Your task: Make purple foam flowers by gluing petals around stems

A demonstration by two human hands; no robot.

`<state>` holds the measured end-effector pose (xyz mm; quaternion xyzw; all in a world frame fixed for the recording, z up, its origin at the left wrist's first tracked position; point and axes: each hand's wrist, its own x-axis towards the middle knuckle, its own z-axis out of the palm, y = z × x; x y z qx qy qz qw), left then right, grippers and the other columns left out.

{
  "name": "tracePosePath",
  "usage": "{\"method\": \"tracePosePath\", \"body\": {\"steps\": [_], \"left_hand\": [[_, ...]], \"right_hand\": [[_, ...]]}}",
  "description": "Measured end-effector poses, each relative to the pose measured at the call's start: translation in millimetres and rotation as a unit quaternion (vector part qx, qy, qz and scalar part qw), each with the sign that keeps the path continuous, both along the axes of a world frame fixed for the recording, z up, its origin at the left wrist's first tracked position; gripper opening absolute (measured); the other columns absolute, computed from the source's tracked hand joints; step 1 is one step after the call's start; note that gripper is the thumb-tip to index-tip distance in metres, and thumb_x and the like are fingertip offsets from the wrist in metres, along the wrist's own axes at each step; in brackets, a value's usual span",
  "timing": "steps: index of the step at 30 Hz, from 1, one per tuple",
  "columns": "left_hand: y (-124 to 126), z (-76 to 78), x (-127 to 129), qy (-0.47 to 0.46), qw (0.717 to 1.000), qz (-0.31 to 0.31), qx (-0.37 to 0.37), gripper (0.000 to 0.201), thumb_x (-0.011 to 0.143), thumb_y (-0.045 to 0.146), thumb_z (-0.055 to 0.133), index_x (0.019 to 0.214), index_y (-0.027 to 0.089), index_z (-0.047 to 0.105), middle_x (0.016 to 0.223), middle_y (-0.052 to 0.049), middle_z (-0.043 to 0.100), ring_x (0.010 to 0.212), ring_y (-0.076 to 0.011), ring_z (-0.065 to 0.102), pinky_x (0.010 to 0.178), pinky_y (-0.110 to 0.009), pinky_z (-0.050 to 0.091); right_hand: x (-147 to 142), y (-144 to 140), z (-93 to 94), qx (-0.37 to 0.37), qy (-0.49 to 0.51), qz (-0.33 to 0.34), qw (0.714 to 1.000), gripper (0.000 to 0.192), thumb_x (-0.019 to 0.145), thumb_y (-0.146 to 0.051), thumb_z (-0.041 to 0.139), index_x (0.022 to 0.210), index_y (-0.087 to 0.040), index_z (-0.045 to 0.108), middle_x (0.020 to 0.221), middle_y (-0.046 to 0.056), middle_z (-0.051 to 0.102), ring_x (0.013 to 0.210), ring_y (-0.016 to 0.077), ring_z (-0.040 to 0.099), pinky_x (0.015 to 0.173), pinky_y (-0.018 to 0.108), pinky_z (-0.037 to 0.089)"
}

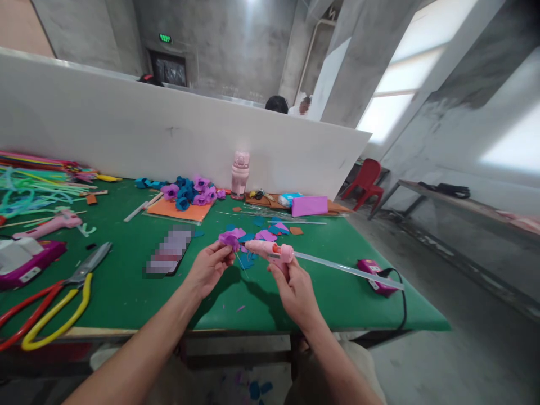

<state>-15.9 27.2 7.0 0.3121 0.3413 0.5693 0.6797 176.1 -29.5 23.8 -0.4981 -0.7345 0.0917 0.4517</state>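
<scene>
Between the fingertips of my left hand (211,269) is a purple paper flower (229,240) with a thin wire stem hanging below. My right hand (295,289) grips a pink hot glue gun (265,247) by its handle, and its nozzle points left at the flower, close to the petals. I cannot tell whether the tip touches them. A long clear glue stick (346,268) sticks out of the gun's rear, reaching right. Loose purple and teal paper petals (265,234) lie on the green table just beyond my hands.
Finished purple and teal flowers (185,194) rest on orange paper at the back, beside a pink bottle (240,175). Left are large scissors (80,281), a phone (169,251) and a second glue gun (53,224). A purple power strip (376,277) lies right. A white partition (189,129) stands behind.
</scene>
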Motion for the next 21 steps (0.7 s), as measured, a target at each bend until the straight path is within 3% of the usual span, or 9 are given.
{"method": "tracePosePath", "body": {"steps": [6, 21], "left_hand": [[0.2, -0.8, 1.2, -0.001, 1.000, 0.001, 0.002, 0.027, 0.057, 0.022, 0.080, 0.078, 0.011, 0.069, 0.066, 0.000, 0.062, 0.058, -0.0074, 0.054, 0.058, -0.020, 0.042], [0.5, -2.7, 2.0, 0.006, 1.000, 0.001, 0.015, 0.026, 0.057, 0.022, 0.080, 0.079, 0.011, 0.070, 0.068, -0.002, 0.063, 0.058, -0.0079, 0.054, 0.059, -0.021, 0.041]], "right_hand": [[0.1, -0.3, -1.2, -0.004, -0.006, 0.001, 1.000, 0.035, 0.090, -0.030, 0.043, 0.118, -0.012, 0.054, 0.114, 0.014, 0.063, 0.110, 0.0241, 0.058, 0.093, 0.033, 0.045], [0.1, -1.7, -0.8, -0.009, -0.012, -0.003, 1.000, 0.037, 0.090, -0.029, 0.043, 0.123, -0.014, 0.052, 0.119, 0.015, 0.061, 0.114, 0.0248, 0.056, 0.095, 0.036, 0.045]]}}
